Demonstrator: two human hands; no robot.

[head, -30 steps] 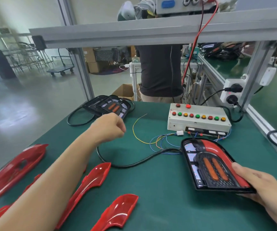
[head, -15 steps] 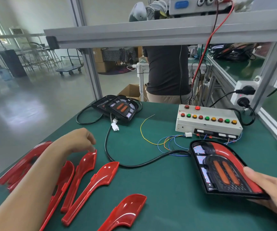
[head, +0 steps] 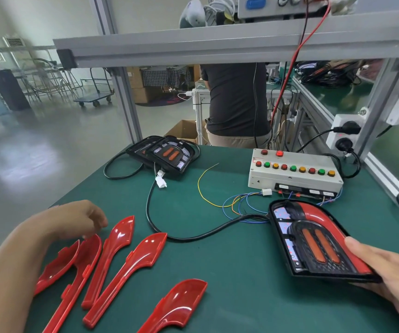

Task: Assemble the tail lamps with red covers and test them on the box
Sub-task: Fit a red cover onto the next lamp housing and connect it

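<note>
Down comes the left hand [head: 83, 218], fingers loosely curled over the red covers [head: 119, 239] on the tabletop [head: 241, 272], while the right hand [head: 385, 275] grips the tail lamp [head: 313, 239] near the test box [head: 294, 171].

A person in a dark shirt [head: 235, 99] stands with their back turned beyond the green tabletop [head: 229, 272]. A cardboard box [head: 185, 129] sits on the floor beside them, and a wheeled cart [head: 95, 96] stands farther off on the shiny floor. A white wall socket [head: 343, 132] with two black plugs is fixed to the frame at right.
</note>
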